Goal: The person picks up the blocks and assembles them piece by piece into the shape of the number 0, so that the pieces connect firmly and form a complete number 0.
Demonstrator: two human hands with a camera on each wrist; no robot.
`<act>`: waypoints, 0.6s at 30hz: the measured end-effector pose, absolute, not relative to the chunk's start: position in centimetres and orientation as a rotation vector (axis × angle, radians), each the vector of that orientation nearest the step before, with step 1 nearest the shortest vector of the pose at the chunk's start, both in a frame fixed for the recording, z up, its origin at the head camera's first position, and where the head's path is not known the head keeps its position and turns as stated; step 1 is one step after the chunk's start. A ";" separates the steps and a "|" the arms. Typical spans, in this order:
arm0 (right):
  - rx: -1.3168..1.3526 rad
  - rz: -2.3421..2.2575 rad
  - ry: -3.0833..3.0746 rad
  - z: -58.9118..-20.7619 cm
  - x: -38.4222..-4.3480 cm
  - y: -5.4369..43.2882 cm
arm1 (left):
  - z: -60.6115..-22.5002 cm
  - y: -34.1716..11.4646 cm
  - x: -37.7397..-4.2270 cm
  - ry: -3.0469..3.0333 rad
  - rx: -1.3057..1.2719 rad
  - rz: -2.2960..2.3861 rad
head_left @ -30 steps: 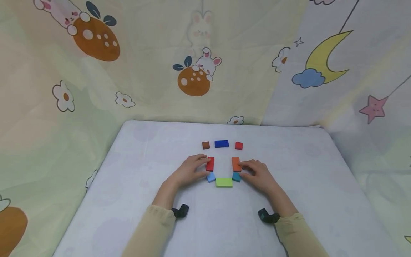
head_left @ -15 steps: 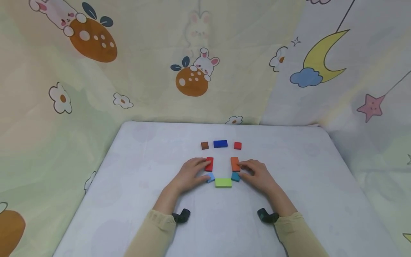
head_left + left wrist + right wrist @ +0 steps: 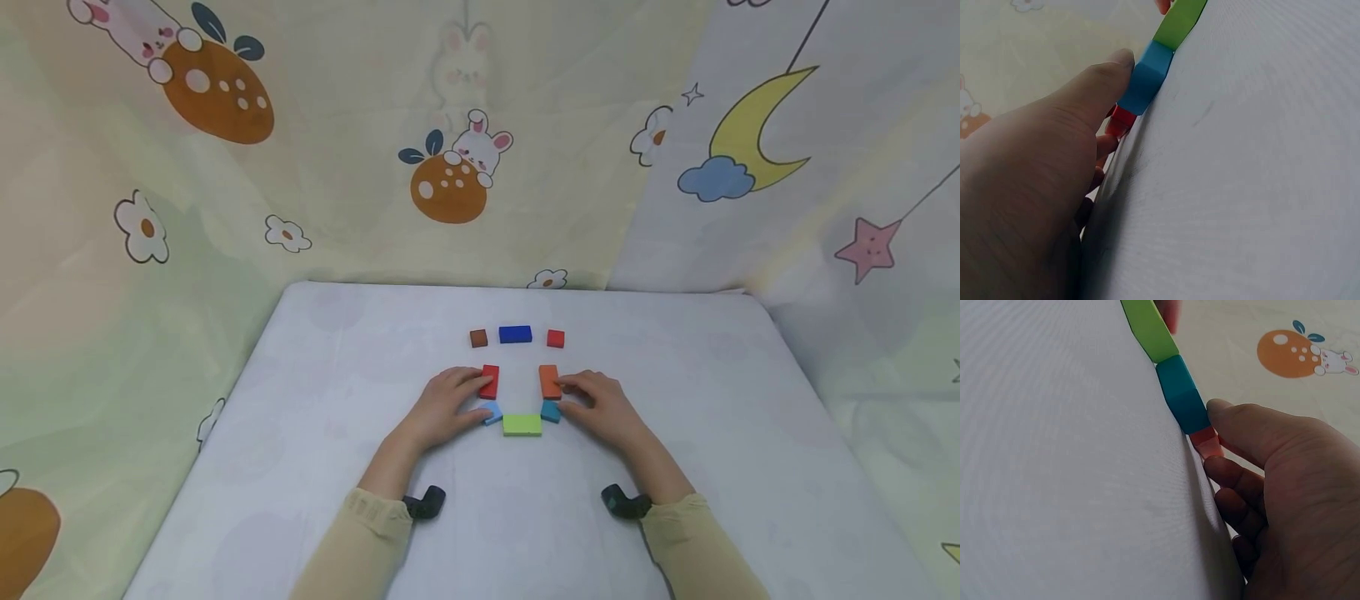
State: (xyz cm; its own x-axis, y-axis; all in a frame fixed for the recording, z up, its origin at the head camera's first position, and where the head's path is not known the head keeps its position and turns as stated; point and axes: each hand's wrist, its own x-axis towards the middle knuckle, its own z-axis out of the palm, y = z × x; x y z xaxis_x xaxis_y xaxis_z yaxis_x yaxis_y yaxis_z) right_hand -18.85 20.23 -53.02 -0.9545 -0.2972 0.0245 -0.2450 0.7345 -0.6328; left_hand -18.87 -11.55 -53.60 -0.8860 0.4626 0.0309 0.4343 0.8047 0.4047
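Observation:
In the head view my left hand [image 3: 444, 408] lies at the left of a ring of small blocks. Its fingertips touch an upright red block [image 3: 490, 382], and its thumb touches a light blue block [image 3: 1147, 78], partly covered from above. Across the ring, my right hand [image 3: 603, 408] has a fingertip against an orange block [image 3: 549, 382] and its thumb at a teal block [image 3: 1182, 394]. Between the two blue blocks a lime green block [image 3: 522, 426] lies flat, close against them. Neither hand lifts anything.
Farther back stand a brown cube [image 3: 478, 338], a dark blue block [image 3: 515, 334] and a small red cube [image 3: 556, 338] in a row. The white-covered table [image 3: 337, 333] meets a printed cloth backdrop [image 3: 337, 167] behind. Each wrist wears a black camera [image 3: 426, 503].
My left hand has shifted slightly, its thumb now over more of the light blue block and its fingers lower on the red block. The right hand stays almost still. The head view has moved a little.

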 end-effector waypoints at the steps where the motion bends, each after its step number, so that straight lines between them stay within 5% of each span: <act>1: -0.443 -1.026 2.851 -53.0 -18.8 20.2 | -53.6 -11.5 -18.9 2.920 0.725 0.626; 18: -0.227 -1.109 2.760 -52.1 -19.5 20.4 | -53.4 -11.7 -18.8 2.915 0.743 0.665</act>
